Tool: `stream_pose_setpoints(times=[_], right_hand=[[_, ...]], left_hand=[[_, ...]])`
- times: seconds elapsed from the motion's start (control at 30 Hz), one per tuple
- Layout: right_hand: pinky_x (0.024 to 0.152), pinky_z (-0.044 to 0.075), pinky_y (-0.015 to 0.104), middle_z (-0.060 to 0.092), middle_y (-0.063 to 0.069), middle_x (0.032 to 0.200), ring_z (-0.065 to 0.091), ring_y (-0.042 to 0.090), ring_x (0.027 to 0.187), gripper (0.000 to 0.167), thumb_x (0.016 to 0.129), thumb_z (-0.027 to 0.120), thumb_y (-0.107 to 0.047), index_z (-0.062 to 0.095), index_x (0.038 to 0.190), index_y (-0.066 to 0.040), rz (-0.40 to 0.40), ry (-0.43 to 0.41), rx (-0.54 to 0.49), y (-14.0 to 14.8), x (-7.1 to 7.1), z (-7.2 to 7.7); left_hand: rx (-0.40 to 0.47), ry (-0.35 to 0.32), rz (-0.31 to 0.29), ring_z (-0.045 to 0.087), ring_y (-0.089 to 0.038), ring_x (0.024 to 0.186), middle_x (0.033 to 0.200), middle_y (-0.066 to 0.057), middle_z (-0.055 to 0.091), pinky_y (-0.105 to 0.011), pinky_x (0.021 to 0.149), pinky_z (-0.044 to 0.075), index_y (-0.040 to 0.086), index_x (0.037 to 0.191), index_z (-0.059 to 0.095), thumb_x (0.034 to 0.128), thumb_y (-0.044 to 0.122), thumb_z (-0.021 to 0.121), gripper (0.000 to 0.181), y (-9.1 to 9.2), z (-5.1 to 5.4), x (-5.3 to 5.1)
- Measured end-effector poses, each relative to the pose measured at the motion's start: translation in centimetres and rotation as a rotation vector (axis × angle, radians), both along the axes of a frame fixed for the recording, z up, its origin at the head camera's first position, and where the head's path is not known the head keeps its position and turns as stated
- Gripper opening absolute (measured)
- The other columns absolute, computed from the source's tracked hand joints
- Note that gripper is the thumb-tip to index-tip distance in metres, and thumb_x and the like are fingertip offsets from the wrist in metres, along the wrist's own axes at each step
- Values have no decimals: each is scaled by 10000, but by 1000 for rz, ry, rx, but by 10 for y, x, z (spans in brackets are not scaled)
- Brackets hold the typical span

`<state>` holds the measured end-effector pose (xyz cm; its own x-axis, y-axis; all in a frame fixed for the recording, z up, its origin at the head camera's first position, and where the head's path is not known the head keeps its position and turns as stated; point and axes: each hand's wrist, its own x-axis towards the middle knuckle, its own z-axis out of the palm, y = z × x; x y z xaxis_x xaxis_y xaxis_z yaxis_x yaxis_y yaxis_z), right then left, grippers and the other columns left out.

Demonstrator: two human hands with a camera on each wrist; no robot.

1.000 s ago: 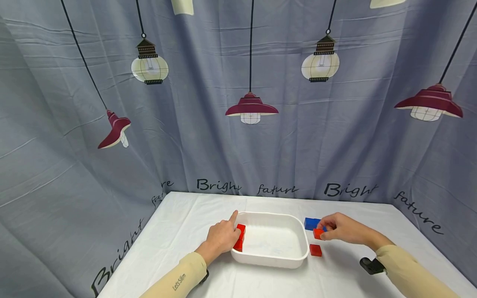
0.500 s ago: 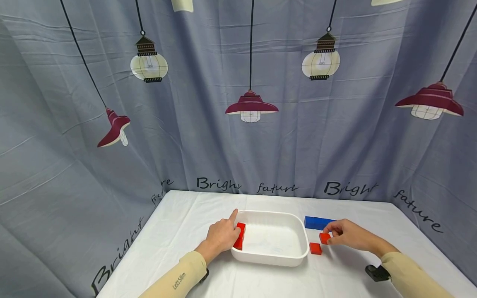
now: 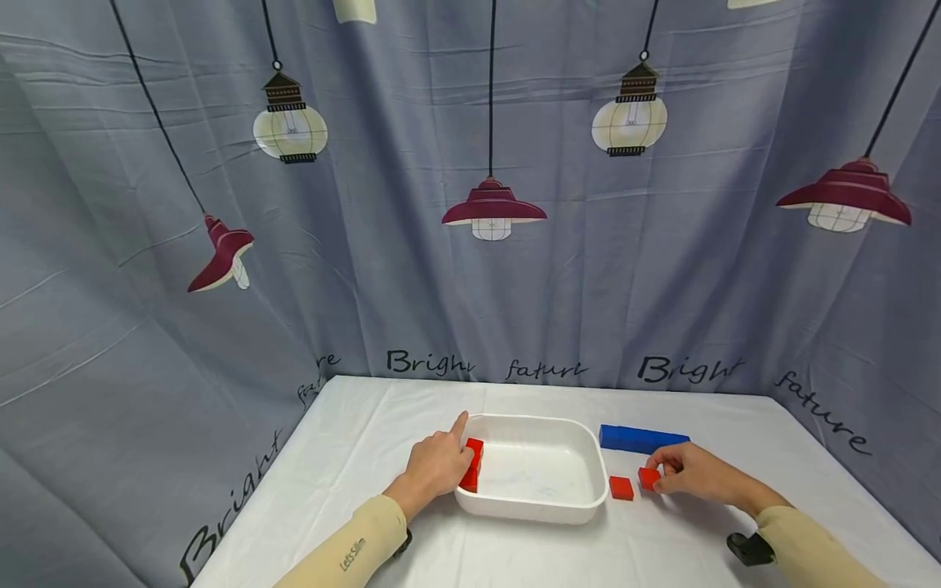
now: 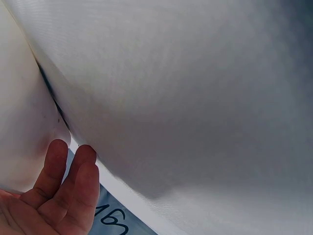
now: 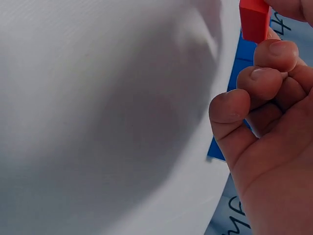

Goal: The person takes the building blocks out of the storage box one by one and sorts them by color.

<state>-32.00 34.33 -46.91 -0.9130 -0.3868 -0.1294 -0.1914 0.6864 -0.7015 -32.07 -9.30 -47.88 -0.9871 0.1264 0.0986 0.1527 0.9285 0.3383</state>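
My left hand [image 3: 434,464] holds the left side of a white plastic tray [image 3: 531,511], index finger extended along the rim and thumb over the edge. Its other fingers [image 4: 83,188] rest against the tray's outer wall in the left wrist view. Red blocks [image 3: 473,474] lie inside the tray along that side, partly behind the thumb. To the right of the tray, my right hand [image 3: 698,476] pinches a red block [image 3: 648,478] between thumb and fingertips; this red block [image 5: 255,20] also shows in the right wrist view. A second red block [image 3: 621,488] lies between the tray and that hand.
A row of blue blocks [image 3: 639,438] lies behind the right hand, its far end close to the knuckles. White cloth covers the table [image 3: 529,559]. A grey-blue curtain [image 3: 412,269] printed with lamps hangs behind.
My right hand has moved right and toward me with the pinched red block, away from the blue row, uncovering more of it. The left hand and tray stay in place.
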Motion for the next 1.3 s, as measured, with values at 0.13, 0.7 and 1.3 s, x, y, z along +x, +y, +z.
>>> stream_pose_setpoints(times=[0.13, 0.7, 1.3], right_hand=[[558, 347, 222, 496, 3, 706, 485, 151, 646, 310, 851, 783, -195, 677, 1086, -24, -16, -16, 3, 2, 0, -6], [549, 340, 226, 487, -4, 692, 476, 147, 623, 343, 808, 832, -210, 706, 1083, -48, -17, -19, 18, -6, 2, -14], [532, 335, 218, 479, -9, 684, 467, 136, 604, 376, 797, 844, -231, 708, 1094, -44, -16, -9, 6, -10, 4, -15]], left_hand=[[2, -1, -1, 585, -201, 700, 770, -25, 654, -400, 691, 521, 163, 1569, 357, 974, 336, 526, 642, 0, 1, 0], [4, 3, 7, 610, -215, 731, 871, -60, 706, -414, 711, 538, 168, 1566, 365, 970, 326, 533, 639, 1, 0, 2], [8, 4, 1, 603, -210, 723, 835, -43, 689, -409, 702, 535, 163, 1565, 364, 967, 332, 532, 643, 0, 0, 2]])
